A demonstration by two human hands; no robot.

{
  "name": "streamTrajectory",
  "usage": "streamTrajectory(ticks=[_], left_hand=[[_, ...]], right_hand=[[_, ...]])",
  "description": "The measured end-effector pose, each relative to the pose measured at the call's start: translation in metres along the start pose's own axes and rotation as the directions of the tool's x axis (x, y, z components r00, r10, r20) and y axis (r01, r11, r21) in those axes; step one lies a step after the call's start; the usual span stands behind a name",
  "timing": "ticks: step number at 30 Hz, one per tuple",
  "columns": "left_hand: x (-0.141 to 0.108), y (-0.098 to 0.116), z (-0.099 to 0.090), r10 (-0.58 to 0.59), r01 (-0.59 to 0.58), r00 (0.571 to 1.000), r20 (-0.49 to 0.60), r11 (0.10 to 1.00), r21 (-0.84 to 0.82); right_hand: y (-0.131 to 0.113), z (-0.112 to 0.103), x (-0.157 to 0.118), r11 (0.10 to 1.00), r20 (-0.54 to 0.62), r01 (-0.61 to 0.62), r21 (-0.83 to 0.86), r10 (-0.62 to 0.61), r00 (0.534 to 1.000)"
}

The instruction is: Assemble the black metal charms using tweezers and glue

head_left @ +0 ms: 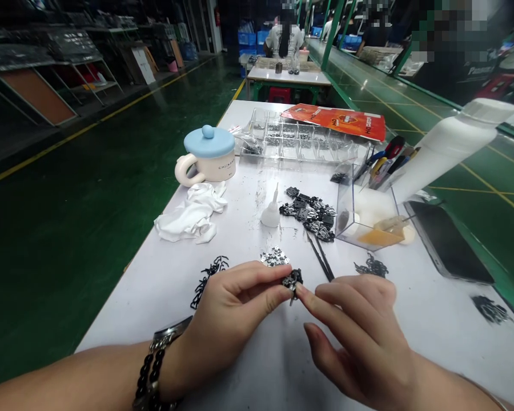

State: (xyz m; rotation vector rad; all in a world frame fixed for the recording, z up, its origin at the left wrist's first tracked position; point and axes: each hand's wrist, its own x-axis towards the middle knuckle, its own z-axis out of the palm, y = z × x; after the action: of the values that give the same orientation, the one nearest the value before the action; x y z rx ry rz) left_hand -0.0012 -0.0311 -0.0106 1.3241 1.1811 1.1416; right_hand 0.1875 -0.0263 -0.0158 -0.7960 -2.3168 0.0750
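Observation:
Between thumb and index finger, my left hand [235, 308] pinches a small black-and-silver mechanical part [292, 279]. The index fingertip of my right hand [360, 331] touches the right side of that part; its thumb is held apart below, and I see nothing else in this hand. Just behind the part lies a pile of small silver metal pieces [275, 256]. Black tweezers [320, 257] rest on the table to the right of it. Curved black pieces [208, 279] lie partly behind my left hand. Beyond the tweezers is a heap of similar black-and-silver parts [310, 211].
A white dropper bottle [271, 211], a white cloth [192, 214] and a blue-lidded mug [209, 157] stand or lie farther back. Clear compartment tray [257, 154] behind. On the right are a clear tool box [364, 242], a large white bottle [449, 148] and a phone [449, 240].

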Motion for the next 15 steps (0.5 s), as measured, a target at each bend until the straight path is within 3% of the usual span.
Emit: streamTrajectory(ticks=[6,10,15], left_hand=[[-0.0027,-0.0008,0.0038,-0.071,0.072,0.997,0.011,0.994,-0.079],[-0.0028,0.0015,0.0065,-0.153,0.157,0.988,0.034,0.965,-0.210],[-0.0022,0.0020,0.0069,-0.176,0.178,0.984,0.023,0.967,-0.183]], right_hand=[[-0.0029,0.0037,-0.0010,0.984,-0.056,0.020,-0.177,-0.030,0.998],[-0.0017,0.0035,-0.0026,0.967,-0.013,0.098,-0.236,-0.104,0.994],[0.0017,0.0022,-0.0050,0.932,0.059,0.171,-0.318,-0.161,0.985]])
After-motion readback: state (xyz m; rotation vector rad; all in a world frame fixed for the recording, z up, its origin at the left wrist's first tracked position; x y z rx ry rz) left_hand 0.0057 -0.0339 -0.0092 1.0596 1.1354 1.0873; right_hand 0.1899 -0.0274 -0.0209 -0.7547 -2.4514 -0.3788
